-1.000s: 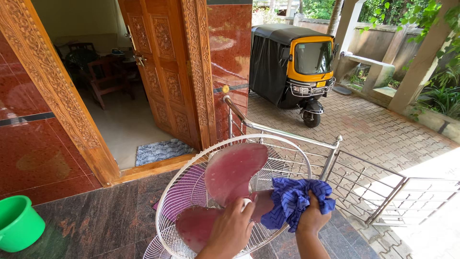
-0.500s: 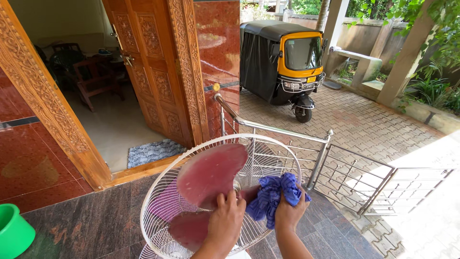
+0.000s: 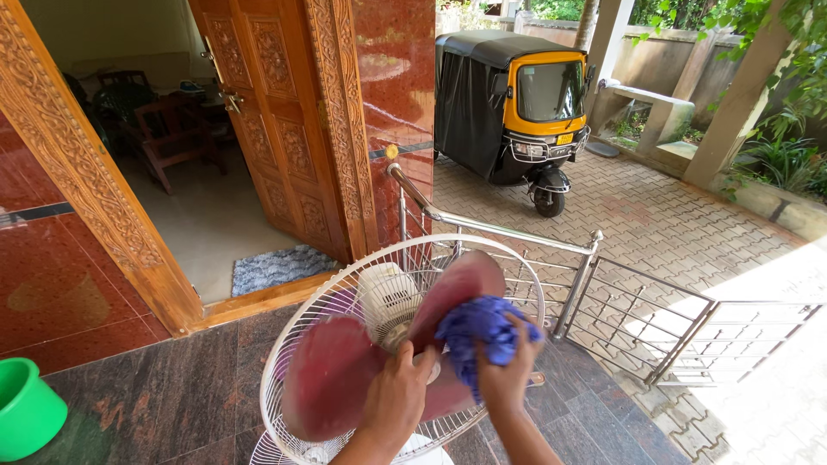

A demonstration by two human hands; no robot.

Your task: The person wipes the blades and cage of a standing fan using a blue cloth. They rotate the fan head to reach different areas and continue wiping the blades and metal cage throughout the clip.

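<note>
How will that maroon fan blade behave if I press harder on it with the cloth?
The maroon fan blade looks thin and plastic, so it would likely flex. It sits on a hub, so it will probably turn unless the left hand braces it. The blue cloth, bunched in the right hand, is floppy and should follow the curve.

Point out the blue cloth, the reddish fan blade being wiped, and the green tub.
blue cloth (image 3: pixel 479 331), head view, on the bunched folds above the right hand's fingers.
reddish fan blade (image 3: pixel 457 288), head view, on the upper blade's broad face.
green tub (image 3: pixel 30 413), head view, on its outer wall.
</note>
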